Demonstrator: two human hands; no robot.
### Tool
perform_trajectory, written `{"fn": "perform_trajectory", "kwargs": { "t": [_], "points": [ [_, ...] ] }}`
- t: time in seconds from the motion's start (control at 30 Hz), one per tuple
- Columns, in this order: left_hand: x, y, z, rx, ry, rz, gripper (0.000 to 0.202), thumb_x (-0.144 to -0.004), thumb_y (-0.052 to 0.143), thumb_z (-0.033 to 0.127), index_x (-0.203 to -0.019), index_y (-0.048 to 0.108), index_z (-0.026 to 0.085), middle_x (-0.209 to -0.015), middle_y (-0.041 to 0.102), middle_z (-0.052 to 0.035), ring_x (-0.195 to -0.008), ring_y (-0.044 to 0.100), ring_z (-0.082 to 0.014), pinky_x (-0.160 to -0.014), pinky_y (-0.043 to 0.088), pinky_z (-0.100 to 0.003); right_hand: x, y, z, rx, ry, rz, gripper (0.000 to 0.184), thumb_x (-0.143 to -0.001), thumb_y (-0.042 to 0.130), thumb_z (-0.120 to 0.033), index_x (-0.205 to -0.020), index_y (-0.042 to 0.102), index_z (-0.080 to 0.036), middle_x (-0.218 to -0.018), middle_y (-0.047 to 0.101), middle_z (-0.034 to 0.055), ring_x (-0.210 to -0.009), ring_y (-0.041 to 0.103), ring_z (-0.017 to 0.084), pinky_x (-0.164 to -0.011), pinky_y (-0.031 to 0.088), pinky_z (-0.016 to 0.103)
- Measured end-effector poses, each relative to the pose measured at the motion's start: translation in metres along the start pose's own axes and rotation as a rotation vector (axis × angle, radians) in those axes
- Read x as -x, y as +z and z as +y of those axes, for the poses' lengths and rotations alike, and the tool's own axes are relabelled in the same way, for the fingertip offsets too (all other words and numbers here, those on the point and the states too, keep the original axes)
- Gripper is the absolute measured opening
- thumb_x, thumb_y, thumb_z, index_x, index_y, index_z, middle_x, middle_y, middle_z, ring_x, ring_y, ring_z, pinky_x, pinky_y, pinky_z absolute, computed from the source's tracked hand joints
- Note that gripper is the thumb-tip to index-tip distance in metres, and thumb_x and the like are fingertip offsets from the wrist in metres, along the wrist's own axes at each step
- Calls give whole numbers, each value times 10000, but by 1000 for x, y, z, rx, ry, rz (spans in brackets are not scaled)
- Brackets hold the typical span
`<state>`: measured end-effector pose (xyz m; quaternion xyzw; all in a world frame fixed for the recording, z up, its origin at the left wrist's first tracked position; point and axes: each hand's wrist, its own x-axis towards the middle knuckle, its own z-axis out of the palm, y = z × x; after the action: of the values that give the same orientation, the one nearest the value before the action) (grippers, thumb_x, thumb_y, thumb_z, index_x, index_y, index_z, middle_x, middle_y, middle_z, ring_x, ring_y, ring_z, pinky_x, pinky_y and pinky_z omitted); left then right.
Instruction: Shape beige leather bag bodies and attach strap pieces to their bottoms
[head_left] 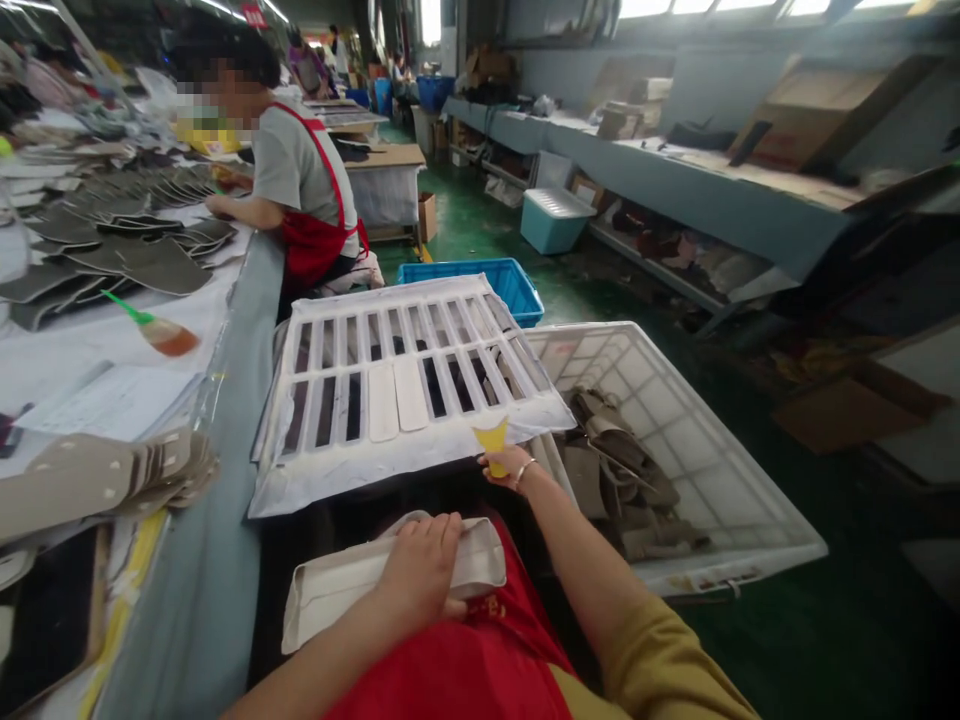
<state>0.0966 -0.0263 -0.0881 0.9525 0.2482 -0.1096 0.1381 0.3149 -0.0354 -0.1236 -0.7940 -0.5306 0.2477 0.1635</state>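
Note:
My left hand [421, 568] lies closed over a stack of pale flat material pieces [330, 590] resting on my lap, above a red apron [465, 670]. My right hand [504, 462] reaches forward and pinches a small yellow piece [492, 438] at the near edge of a white slotted template board [397, 385]. The board lies tilted in front of me, with beige strips showing in its slots.
A white plastic crate [697, 450] with grey-brown scraps stands to the right, a blue crate [510, 280] beyond the board. A long table [225, 400] on the left carries stacked cut pieces, papers and a glue bottle [154, 328]. A co-worker in a red apron [300, 190] works farther along.

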Motion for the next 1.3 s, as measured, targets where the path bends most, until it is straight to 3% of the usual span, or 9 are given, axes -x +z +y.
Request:
{"fn": "perform_trajectory", "kwargs": {
  "t": [0.1, 0.2, 0.3, 0.37, 0.53, 0.63, 0.8, 1.0, 1.3],
  "points": [
    [2, 2, 6, 50, 8, 41, 889, -541, 674, 499, -1265, 407, 58, -1227, 473, -209, -1079, 448, -338, -938, 325, -472, 29, -22, 28, -296, 53, -147, 312, -929, 313, -343, -1067, 489, -126, -789, 619, 42, -569, 571, 97, -520, 472, 221],
    [8, -6, -1, 166, 39, 53, 957, -530, 669, 607, -1279, 395, 79, -1255, 456, -204, -1121, 419, -352, -970, 289, -485, 68, -42, 48, -701, 204, -504, 407, -869, 323, -526, -951, 513, -175, -549, 565, -1, -375, 468, 92, -413, 401, 210],
    [4, -28, -18, 420, 93, -120, 966, -551, 612, 696, -1310, 378, 146, -1309, 432, -150, -1160, 408, -330, -992, 286, -430, 89, -52, 46, -628, 329, -814, 449, -785, 423, -614, -773, 520, -175, -435, 514, -14, -346, 452, 94, -420, 390, 207],
    [-9, -43, -29, 670, 72, -297, 792, -654, 495, 717, -1228, 480, 170, -1224, 522, -110, -1080, 488, -286, -938, 345, -372, 86, -54, 35, -519, 314, -866, 387, -777, 481, -549, -759, 530, -166, -472, 545, -7, -386, 484, 99, -436, 388, 204],
    [-54, -42, -29, 1314, -317, -443, 774, -690, 324, 779, -914, 598, 91, -868, 648, -117, -775, 574, -217, -751, 433, -344, 52, -52, 3, -90, -75, -615, 243, -736, 524, -192, -964, 599, -158, -743, 634, 20, -612, 564, 121, -541, 386, 206],
    [-69, -26, -23, 1394, -219, -565, 770, -675, 364, 781, -916, 624, 97, -831, 656, -104, -728, 563, -203, -723, 433, -334, 40, -47, -8, 205, -80, -421, 211, -795, 467, -264, -860, 638, -159, -818, 651, 68, -734, 589, 177, -595, 386, 247],
    [-70, -14, -27, 1377, -108, -602, 755, -730, 297, 762, -942, 641, 124, -915, 653, -87, -859, 569, -213, -852, 400, -347, 41, -32, -16, 382, -12, -199, 514, -902, 231, -472, -750, 617, -169, -781, 649, 103, -744, 602, 219, -616, 367, 301],
    [-69, -10, -33, 1614, -162, -687, 833, -684, 266, 810, -887, 642, 96, -916, 640, -111, -936, 563, -218, -931, 371, -329, 39, -29, -22, 447, -288, -164, 455, -903, 303, -444, -724, 615, -165, -755, 632, 69, -732, 581, 178, -657, 337, 294],
    [-69, -9, -36, 1722, -406, -734, 758, -638, 425, 789, -835, 656, 93, -786, 660, -96, -784, 587, -209, -799, 444, -327, 42, -24, -29, 387, -380, -185, 415, -919, 295, -407, -792, 612, -171, -803, 629, 53, -749, 571, 148, -648, 328, 262]
  ]
}}
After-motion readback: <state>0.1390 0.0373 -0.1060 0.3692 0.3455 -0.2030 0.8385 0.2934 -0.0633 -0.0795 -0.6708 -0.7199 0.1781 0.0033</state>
